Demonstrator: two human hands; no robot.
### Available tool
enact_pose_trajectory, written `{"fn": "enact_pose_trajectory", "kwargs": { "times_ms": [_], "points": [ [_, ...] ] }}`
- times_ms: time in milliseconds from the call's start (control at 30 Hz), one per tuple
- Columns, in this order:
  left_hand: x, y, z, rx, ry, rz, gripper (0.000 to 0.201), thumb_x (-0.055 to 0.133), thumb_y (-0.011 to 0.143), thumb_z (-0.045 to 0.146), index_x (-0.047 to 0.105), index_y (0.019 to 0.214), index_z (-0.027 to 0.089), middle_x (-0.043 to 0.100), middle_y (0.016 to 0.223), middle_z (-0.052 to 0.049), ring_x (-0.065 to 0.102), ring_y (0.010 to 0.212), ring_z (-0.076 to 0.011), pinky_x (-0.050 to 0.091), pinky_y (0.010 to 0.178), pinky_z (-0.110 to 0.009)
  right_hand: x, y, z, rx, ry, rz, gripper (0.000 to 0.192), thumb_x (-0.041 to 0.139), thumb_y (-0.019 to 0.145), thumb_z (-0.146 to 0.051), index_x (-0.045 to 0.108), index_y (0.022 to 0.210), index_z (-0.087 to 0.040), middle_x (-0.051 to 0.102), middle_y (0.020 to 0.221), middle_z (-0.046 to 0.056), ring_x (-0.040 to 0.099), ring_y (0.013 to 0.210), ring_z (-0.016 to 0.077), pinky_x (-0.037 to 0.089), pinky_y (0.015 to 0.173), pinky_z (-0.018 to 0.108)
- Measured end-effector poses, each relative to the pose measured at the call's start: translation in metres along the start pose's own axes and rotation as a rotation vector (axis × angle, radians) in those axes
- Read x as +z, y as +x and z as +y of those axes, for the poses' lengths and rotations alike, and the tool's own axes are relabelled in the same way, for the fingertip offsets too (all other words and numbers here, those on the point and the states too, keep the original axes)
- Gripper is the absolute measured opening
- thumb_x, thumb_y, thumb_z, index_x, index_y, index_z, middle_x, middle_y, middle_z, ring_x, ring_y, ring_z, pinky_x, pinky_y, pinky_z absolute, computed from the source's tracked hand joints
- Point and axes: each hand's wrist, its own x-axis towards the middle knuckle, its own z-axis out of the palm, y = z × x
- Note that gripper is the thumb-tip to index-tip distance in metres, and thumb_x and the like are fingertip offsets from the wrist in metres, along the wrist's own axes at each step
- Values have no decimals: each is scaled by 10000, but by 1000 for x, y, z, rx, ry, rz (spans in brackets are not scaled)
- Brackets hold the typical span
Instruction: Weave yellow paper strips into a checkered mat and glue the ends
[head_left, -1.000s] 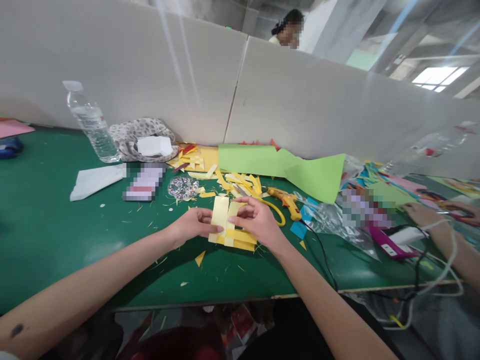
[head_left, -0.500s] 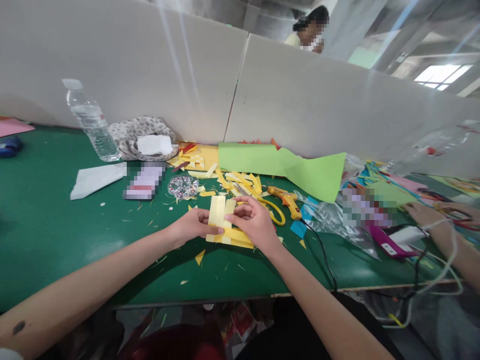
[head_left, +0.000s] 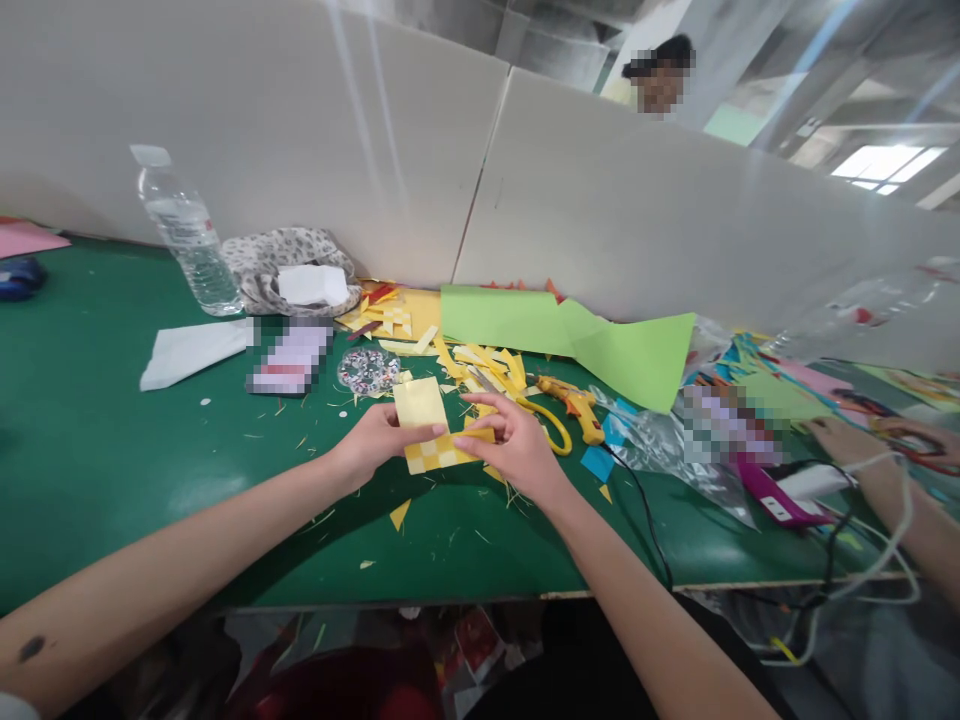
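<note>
Both my hands hold a small woven mat of pale and dark yellow paper strips (head_left: 429, 432) just above the green table (head_left: 105, 440). My left hand (head_left: 373, 446) pinches its left edge with thumb on top. My right hand (head_left: 508, 446) grips the right side, fingers on a dark yellow strip. The mat's lower part shows a checkered weave, and pale strips stand up at the top. More yellow paper strips (head_left: 480, 365) lie scattered just beyond my hands.
A yellow glue gun (head_left: 571, 402) and yellow-handled scissors (head_left: 546, 420) lie right of my hands. Green paper sheets (head_left: 570, 335), a water bottle (head_left: 187, 235), a patterned pouch (head_left: 281, 265) and white partitions (head_left: 300, 150) stand behind. Another person's hands (head_left: 862, 440) work at the far right among cables.
The paper mat has been turned and lifted slightly; its checkered weave now faces up. My hands shifted a little to the left with it.
</note>
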Motion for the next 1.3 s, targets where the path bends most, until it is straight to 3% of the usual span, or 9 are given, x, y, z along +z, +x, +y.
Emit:
{"fn": "enact_pose_trajectory", "kwargs": {
  "times_ms": [267,567,767,967,1100,1200,1300],
  "points": [
    [-6,5,-2,-9,39,-15,294,749,606,322,678,853,177,696,906,-73,647,774,-177,503,672,-272,-2,3,0,21,47,-35,479,687,628,-284,540,1080,-227,638,731,2,574,594,126,459,561,268],
    [-1,2,-2,26,69,0,296,756,588,289,688,847,161,706,869,-78,634,696,-154,465,596,-235,9,3,8,-18,108,77,447,679,640,-296,535,1054,-210,637,722,3,573,585,131,470,548,274],
    [-15,15,0,182,-110,229,298,770,567,276,689,831,164,706,883,-72,643,720,-165,493,646,-254,-4,10,11,-34,82,244,346,645,677,-302,550,992,-197,656,712,16,635,672,167,510,700,338],
    [-52,33,17,360,-282,408,312,795,518,232,681,787,122,703,861,-77,645,750,-165,508,645,-231,-24,23,24,-134,-280,416,185,583,718,-292,578,868,-183,663,720,39,640,678,174,518,664,320],
    [-75,40,26,482,-402,523,235,779,531,154,678,744,147,696,874,-49,636,797,-140,502,636,-178,-24,30,36,-216,-563,363,185,491,780,-253,581,918,-169,670,818,70,635,738,182,516,696,338],
    [-82,41,28,482,-417,554,220,770,547,140,680,746,162,693,898,-45,634,797,-137,502,617,-172,-19,33,41,-271,-632,268,251,500,779,-255,599,1000,-186,652,1009,91,587,968,231,460,850,406],
    [-81,41,28,461,-380,532,248,774,543,155,685,775,157,696,898,-56,634,805,-146,507,636,-184,-13,34,42,-335,-775,102,347,447,834,-324,565,1139,-209,547,1235,84,445,1185,239,347,989,424]
  ]
}}
